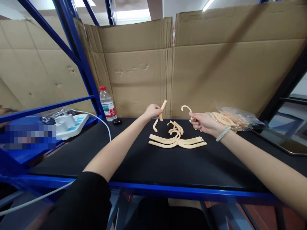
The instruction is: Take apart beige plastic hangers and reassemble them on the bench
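My left hand (153, 111) is closed on a cream hanger arm (163, 107), held tilted above the black tabletop. Pinched in my right hand (201, 122) is a cream hanger hook (186, 107), its curve pointing up and left; part of it is hidden by my fingers. Between and below the hands, assembled cream hangers (189, 145) lie overlapped on the table. Just behind them rest several loose hanger parts (177, 127). A single loose hanger arm (155, 125) lies beneath my left hand.
A clear plastic bag (230, 118) of cream parts sits right of my right hand. At the back left stand a water bottle (107, 104) and a small black object (117, 121). A white power strip (72, 125) and cable are farther left. Cardboard (139, 70) walls the back.
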### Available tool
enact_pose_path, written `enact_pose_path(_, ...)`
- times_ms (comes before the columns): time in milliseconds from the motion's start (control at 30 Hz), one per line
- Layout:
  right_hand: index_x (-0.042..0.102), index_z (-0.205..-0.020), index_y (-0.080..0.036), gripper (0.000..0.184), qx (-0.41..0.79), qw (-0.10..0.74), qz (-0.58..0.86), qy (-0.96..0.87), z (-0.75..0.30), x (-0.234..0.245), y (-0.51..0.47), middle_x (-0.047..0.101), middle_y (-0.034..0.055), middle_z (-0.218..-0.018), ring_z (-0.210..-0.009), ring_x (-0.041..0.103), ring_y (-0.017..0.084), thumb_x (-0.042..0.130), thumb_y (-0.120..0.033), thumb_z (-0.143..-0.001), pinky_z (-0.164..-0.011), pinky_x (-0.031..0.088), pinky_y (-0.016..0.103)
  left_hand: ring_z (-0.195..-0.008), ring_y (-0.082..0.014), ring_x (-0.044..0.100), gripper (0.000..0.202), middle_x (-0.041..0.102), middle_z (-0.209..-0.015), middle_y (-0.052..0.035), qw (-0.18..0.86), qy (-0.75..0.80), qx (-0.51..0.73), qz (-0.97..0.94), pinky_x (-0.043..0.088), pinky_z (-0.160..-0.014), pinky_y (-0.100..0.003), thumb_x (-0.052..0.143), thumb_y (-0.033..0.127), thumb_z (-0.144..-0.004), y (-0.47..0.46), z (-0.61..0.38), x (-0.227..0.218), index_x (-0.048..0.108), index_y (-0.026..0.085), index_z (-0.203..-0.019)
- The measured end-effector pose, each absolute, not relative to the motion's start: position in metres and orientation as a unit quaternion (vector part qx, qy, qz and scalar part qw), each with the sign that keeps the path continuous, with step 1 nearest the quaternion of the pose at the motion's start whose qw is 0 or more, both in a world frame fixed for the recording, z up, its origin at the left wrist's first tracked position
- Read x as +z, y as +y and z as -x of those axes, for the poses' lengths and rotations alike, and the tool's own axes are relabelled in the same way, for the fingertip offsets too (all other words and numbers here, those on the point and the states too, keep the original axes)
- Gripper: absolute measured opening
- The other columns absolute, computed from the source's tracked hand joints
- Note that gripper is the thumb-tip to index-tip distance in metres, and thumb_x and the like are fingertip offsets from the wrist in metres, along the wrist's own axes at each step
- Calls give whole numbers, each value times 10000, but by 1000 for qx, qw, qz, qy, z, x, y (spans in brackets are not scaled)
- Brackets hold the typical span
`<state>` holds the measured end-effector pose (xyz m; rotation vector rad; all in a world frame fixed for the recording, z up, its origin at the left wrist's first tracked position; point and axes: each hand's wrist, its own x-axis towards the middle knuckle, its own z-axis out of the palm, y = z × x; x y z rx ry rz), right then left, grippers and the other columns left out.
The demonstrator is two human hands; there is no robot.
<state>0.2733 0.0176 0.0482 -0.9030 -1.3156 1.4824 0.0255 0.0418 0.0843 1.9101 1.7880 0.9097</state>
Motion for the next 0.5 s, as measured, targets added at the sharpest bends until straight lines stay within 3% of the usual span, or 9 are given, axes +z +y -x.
enact_pose_path(167, 476, -688, -161, 403, 619, 458, 326, -548, -266, 45, 1, 388, -59, -611, -509, 331, 43, 789, -415, -662, -398, 236, 161, -599, -72, 632, 83, 690, -768, -55, 293, 564, 398, -662, 515, -595, -177, 561, 161, -870, 5, -39, 79, 504, 131, -818)
enact_pose_path(300, 456, -695, -174, 444, 616, 454, 326, -555, -261, 44, -10, 441, -49, -630, -548, 394, 58, 767, -490, -661, -447, 311, 177, -575, -73, 621, 138, 667, -684, -20, 463, 455, 476, -593, 533, -621, -215, 619, 116, -838, -22, -46, 72, 490, 142, -799)
enact_pose_path(500, 482, -755, -182, 408, 613, 451, 334, -556, -260, 33, -30, 510, -39, -637, -581, 483, 80, 759, -471, -677, -516, 394, 209, -669, -96, 654, 237, 684, -778, -18, 495, 381, 472, -622, 558, -699, -244, 748, 201, -723, -52, -40, 55, 590, 126, -884)
